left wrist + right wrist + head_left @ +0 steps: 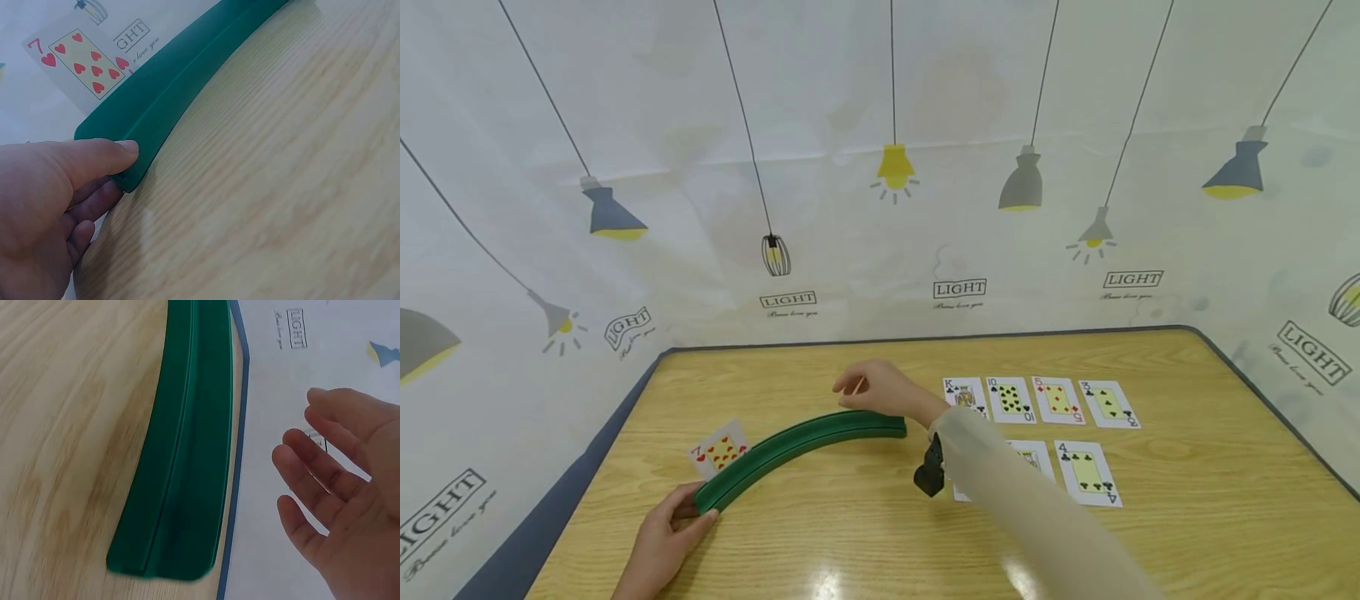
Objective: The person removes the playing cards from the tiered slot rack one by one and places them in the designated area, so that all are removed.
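A long curved green playing-card holder (pixel 805 431) spans the left and middle of the table. My left hand (pixel 666 533) pinches its near left end; in the left wrist view the thumb (pixel 103 156) lies over the front face and the other fingers are behind. A seven of hearts (pixel 724 450) stands upright at the holder's left part, its lower edge hidden by the green face. Over the holder's right end is my right hand (pixel 880 390), fingers loosely bent with nothing in them. In the right wrist view that hand (pixel 350 494) appears beside the holder, apart from it.
Face-up cards lie in two rows at the right, among them a king (pixel 964 392), a ten (pixel 1011 400), a five of diamonds (pixel 1057 400), a three (pixel 1108 404) and a four of clubs (pixel 1087 472). My right sleeve (pixel 1022 492) hides part of the lower row. A printed backdrop (pixel 850 208) walls the table.
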The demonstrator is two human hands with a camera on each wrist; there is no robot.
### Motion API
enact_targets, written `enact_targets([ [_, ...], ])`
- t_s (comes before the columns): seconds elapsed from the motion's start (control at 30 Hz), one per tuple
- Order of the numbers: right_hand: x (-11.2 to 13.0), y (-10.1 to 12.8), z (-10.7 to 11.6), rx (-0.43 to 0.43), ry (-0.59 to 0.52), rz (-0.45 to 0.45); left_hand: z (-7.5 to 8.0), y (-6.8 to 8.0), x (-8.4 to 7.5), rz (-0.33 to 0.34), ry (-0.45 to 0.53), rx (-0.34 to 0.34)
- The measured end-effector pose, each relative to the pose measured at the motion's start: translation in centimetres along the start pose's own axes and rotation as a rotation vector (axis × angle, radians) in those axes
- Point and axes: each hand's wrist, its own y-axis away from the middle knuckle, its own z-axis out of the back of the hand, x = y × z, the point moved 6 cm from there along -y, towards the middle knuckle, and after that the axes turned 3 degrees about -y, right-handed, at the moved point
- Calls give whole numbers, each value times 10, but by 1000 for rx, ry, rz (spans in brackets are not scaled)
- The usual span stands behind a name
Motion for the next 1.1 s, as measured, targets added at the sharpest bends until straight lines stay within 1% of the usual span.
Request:
enact_targets([
  [0.07, 7, -6, -9, 31, -27, 9, 0, 0, 0, 1, -8, 1],
  [0.13, 14, -12, -19, 60, -31, 20, 1, 1, -1, 1, -12, -2],
  [0.33, 35, -32, -50, 146, -1, 74, 2, 1, 0, -15, -9, -19],
  [0.5, 50, -41, -68, 184, 17, 99, 2, 0, 0, -35, 13, -22],
  [0.83, 74, -51, -87, 213, 66, 129, 3, -1, -4, -54, 6, -30],
  [1.0, 81, -55, -94, 231, 68, 150, 2, 0, -4, -52, 19, -22],
  [1.1, 82, -55, -98, 247, 60, 144, 2, 0, -3, -44, 26, -18],
])
